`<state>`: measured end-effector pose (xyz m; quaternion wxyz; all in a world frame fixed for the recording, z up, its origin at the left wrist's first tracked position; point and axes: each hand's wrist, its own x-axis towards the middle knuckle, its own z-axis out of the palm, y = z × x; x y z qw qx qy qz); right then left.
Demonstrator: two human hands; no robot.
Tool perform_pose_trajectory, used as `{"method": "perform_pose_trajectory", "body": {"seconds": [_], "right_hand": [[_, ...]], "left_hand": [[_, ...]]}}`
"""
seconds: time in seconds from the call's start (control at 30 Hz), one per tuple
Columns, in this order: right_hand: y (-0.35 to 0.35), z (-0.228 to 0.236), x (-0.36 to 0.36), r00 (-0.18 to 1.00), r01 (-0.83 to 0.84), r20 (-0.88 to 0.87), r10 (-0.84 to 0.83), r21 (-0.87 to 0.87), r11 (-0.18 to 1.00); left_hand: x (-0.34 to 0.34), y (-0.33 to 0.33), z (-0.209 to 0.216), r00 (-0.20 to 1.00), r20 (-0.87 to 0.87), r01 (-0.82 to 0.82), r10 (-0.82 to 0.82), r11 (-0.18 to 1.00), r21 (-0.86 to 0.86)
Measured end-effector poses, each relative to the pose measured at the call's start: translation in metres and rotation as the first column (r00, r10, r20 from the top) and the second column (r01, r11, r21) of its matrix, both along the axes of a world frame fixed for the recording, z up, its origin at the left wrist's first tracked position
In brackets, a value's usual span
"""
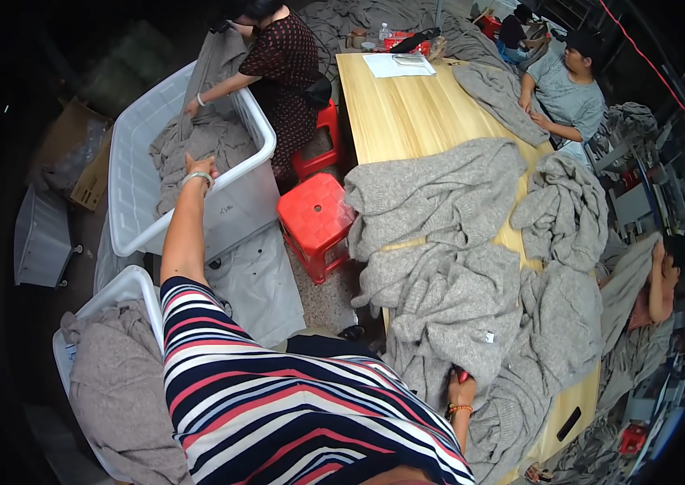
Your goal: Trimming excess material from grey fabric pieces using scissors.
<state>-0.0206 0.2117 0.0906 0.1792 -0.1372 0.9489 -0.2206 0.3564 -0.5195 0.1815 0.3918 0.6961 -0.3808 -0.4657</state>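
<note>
My left arm stretches over the rim of a large white plastic bin (134,234). Inside it, my left hand (199,167) is closed on a grey-brown knit garment (173,170) at the top of a loose heap. A thin bracelet circles that wrist. On the right, my right hand (462,391) rests low among grey knit garments (455,299) at the near table edge. Its fingers close around a small red and dark tool (461,376), mostly hidden, whose kind I cannot make out.
Across the bin a person (282,73) lifts fabric from it. A red stool (315,212) stands between bin and wooden table (391,105). Another bin (144,283) of knitwear is near left. One person (569,97) sits beyond the table, another (656,283) at right. A phone (569,423) lies near.
</note>
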Motion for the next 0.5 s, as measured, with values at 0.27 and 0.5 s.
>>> {"method": "perform_pose_trajectory", "body": {"seconds": [0.27, 0.5], "right_hand": [[-0.003, -0.001, 0.004, 0.997, 0.055, -0.059, -0.054, 0.030, 0.998], [0.018, -0.044, 0.000, 0.995, 0.042, 0.081, -0.061, 0.220, 0.975]], "left_hand": [[-0.089, 0.039, -0.075, 0.901, 0.155, 0.407, -0.406, 0.913, 0.024], [-0.232, 0.263, -0.118, 0.057, 0.139, 0.998, -0.989, 0.051, -0.047]]}}
